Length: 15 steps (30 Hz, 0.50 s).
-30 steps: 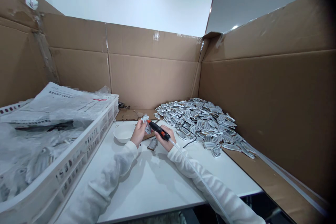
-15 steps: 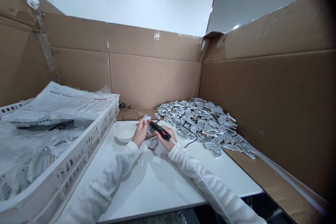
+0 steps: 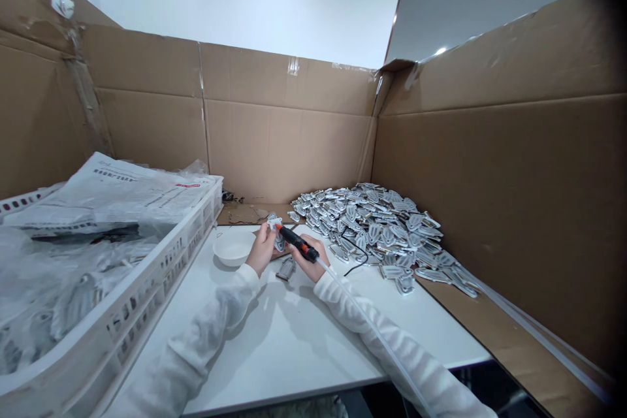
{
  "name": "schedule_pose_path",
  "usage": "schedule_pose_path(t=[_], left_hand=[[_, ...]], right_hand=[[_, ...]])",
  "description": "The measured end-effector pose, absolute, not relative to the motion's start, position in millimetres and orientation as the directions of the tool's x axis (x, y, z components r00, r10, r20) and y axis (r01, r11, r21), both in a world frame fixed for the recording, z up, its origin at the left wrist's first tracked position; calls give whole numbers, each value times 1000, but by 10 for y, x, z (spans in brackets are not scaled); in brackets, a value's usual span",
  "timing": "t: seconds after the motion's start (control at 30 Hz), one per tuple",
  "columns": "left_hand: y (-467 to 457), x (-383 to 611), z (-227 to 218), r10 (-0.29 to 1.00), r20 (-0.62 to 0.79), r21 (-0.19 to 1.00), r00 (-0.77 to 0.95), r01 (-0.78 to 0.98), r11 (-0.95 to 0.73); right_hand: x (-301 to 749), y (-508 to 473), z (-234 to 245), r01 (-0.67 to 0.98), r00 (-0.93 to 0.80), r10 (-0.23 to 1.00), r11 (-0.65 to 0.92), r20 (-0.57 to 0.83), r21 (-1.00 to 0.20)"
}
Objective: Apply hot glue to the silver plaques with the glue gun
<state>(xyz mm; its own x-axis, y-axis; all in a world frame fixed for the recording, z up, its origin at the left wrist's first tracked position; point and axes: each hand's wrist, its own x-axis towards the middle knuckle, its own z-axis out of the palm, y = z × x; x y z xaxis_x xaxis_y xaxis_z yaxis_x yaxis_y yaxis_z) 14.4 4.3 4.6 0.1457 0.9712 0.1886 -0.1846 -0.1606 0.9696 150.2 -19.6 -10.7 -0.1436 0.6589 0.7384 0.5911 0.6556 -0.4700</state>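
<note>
My right hand (image 3: 309,257) is closed around a black hot glue pen (image 3: 300,243) with orange parts. From its rear end a long translucent strand (image 3: 365,313) runs down along my right sleeve. My left hand (image 3: 262,247) pinches a small grey-and-white flat part (image 3: 274,222), and the pen's orange tip is at or very close to it. How far the tip touches cannot be made out. Below and between the hands, a similar loose part (image 3: 285,268) lies on the white table (image 3: 294,333). A shallow white bowl (image 3: 231,248) stands just left of my left hand.
A large heap of similar grey parts (image 3: 372,225) lies at the right rear, a thin black wire (image 3: 360,261) beside it. On the left, a white plastic crate (image 3: 161,274) holds bagged parts and a printed plastic bag (image 3: 122,189). Cardboard walls (image 3: 289,137) surround the table.
</note>
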Motion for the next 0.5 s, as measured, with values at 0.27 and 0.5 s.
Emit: schedule_pose_path(t=[0.27,0.5], left_hand=[[67,149,18,970,193,970,146,-177,-166],[65,152,5,971,199,969,134,-172,-175]], right_hand=[[1501,-196,-122,599,-152,658,655,738,-461],[1502,-185,-143,620,-146,669,636,728,-460]])
